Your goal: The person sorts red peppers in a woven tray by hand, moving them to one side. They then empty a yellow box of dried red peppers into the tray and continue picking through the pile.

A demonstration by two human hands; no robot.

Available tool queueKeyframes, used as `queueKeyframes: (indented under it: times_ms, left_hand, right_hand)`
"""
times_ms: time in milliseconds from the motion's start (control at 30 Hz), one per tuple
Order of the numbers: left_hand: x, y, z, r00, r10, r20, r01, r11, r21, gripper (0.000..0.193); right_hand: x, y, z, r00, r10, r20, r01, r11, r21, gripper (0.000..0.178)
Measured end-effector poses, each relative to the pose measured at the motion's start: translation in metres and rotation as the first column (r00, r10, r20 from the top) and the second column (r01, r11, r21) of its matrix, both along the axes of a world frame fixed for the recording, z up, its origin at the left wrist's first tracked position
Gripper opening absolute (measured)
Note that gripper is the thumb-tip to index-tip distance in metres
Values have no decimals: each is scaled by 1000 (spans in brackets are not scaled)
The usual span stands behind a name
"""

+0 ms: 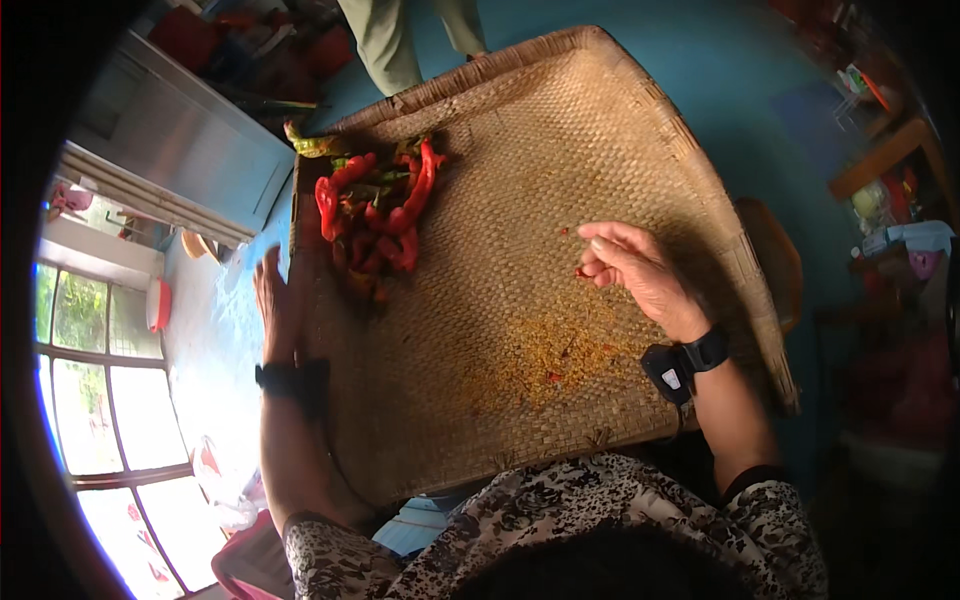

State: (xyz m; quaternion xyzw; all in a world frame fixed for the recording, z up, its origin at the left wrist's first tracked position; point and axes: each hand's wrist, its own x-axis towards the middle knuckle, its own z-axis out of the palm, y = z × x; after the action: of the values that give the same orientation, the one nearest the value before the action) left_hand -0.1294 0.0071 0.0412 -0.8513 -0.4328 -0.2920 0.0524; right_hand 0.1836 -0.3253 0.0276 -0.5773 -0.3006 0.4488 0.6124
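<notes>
A large woven bamboo tray (530,150) lies in front of me. A pile of red chili peppers (400,225), some partly green, sits in its far left corner. Yellow chili seeds (545,350) with a few red bits are scattered over the near middle. My left hand (277,305) is at the tray's left edge, fingers stretched out, holding nothing I can see. Above the tray's right half, my right hand (640,270) has its fingers curled. A small red pepper piece (581,272) shows at its fingertips. Both wrists wear black bands.
Beyond the tray's far edge stand a person's legs in light trousers (385,45). Bright windows (100,370) and a grey cabinet (180,130) are on the left. An orange-brown stool (775,260) shows past the right rim. Shelves with household items (900,220) stand farther right.
</notes>
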Motion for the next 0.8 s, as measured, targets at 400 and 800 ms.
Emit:
queueKeyframes:
  times_ms: [400, 800]
  left_hand:
    - [197, -159, -17, 489, -872, 28, 822, 451, -348, 36]
    - [212, -208, -49, 443, -894, -65, 826, 435, -359, 41]
  right_hand:
    - [41, -36, 25, 957, -288, 44, 273, 937, 217, 27]
    - [208, -288, -13, 451, -268, 851, 820, 501, -277, 60]
